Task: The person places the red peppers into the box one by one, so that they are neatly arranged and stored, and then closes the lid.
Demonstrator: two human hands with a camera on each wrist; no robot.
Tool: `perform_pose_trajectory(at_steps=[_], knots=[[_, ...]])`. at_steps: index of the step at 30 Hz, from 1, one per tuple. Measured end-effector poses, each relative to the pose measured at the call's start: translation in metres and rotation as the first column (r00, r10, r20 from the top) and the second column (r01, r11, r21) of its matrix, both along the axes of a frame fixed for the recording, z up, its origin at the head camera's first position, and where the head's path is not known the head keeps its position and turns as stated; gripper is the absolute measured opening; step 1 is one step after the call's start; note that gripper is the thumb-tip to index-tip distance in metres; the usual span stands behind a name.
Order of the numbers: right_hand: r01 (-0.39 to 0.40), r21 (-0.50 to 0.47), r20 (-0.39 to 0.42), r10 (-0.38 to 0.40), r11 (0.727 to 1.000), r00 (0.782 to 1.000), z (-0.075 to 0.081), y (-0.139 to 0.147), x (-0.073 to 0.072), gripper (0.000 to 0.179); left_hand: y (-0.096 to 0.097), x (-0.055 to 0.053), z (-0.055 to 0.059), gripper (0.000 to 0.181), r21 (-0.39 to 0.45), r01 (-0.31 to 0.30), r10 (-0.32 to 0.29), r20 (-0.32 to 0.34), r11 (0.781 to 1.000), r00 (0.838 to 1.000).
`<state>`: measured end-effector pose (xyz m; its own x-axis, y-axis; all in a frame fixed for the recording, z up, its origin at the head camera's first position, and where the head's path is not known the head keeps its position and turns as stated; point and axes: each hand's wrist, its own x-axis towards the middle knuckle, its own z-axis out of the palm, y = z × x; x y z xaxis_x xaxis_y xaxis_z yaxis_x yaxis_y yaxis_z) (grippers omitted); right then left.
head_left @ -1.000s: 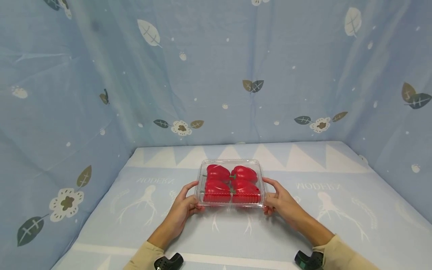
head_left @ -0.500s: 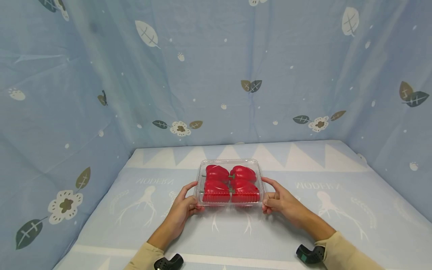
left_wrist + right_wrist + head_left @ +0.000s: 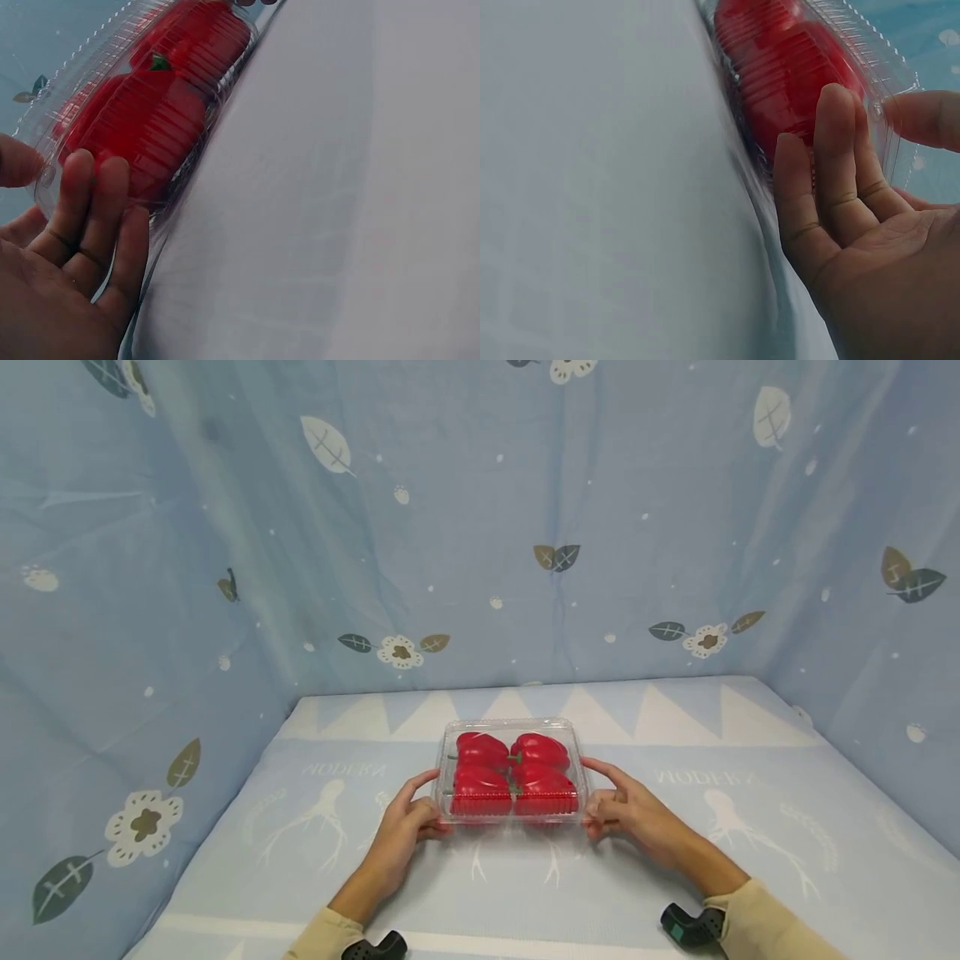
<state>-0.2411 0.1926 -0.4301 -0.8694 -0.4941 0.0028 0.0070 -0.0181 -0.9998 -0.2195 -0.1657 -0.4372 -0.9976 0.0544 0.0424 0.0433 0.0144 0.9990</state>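
A clear plastic clamshell box (image 3: 517, 725) with a ridged front stands in the middle of the table in the head view. Several red bell peppers (image 3: 480, 787) with green stems lie inside it, seen through the plastic. My left hand (image 3: 405, 827) grips the box's left end; in the left wrist view its thumb (image 3: 19, 161) is at the lid's rim and its fingers (image 3: 101, 217) lie against the ridged side. On the opposite end my right hand (image 3: 628, 810) holds the box likewise, thumb (image 3: 926, 120) by the rim and fingers (image 3: 832, 161) along the side.
The table (image 3: 330, 760) is covered by a pale blue and white printed cloth. Blue patterned curtains (image 3: 450, 527) rise along its back and both sides. A dark device sits at each wrist, the right one (image 3: 690, 927) by a beige sleeve.
The whole head view has shifted slightly, background included. Both hands keep their grip on the box, which stays in its place on the cloth.
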Motion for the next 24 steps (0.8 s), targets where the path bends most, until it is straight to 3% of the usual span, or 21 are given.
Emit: perform_pose_trajectory(at_steps=[9,15,19,22,24], knots=[[0.119,0.039,0.01,-0.119,0.992,0.993,0.003,0.015,-0.005,0.069,-0.003,-0.01,-0.001,0.046,-0.173,0.002,-0.032,-0.17,0.985,0.985],[0.186,0.048,0.031,-0.187,0.981,0.982,0.004,0.036,-0.007,0.059,-0.006,-0.019,0.005,0.031,-0.338,-0.053,-0.021,-0.21,0.94,0.977],[0.229,0.14,-0.039,-0.226,0.963,0.973,0.005,0.047,-0.015,0.051,-0.012,-0.026,0.011,0.026,-0.371,-0.071,-0.012,-0.215,0.926,0.976],[0.283,0.229,-0.125,-0.26,0.932,0.958,0.006,0.053,-0.021,0.044,-0.019,-0.031,0.012,0.024,-0.398,-0.08,-0.008,-0.216,0.914,0.976],[0.311,0.281,-0.178,-0.269,0.908,0.946,0.006,0.056,-0.023,0.041,-0.024,-0.034,0.013,0.023,-0.437,-0.089,-0.008,-0.215,0.895,0.977]])
